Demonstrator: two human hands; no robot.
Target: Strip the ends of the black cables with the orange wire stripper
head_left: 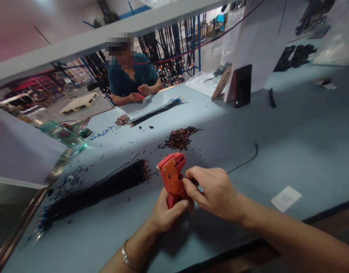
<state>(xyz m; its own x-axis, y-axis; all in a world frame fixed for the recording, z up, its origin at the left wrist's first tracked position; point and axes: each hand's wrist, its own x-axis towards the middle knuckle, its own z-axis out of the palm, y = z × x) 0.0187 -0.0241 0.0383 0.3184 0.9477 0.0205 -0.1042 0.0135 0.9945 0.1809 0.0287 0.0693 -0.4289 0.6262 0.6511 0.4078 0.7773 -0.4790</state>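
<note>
My left hand [170, 212] is wrapped round the handles of a red and orange wire stripper [174, 178], which stands upright above the table. Close against the tool's right side, my right hand [211, 189] is closed in a pinch. A thin black wire [244, 163] runs out from behind that hand to the right and curls up at its end. The tip between my fingers is hidden. Left of the stripper lies a thick bundle of black wires [106, 189], with bare copper ends near the tool and blue ends at the far left.
A pile of small black and copper scraps [180, 138] lies beyond the stripper. A co-worker [131, 79] sits across the table near another wire bundle [158, 110]. A green bottle [64, 135] lies at left. A phone [243, 86] leans upright; a white label [286, 198] lies right.
</note>
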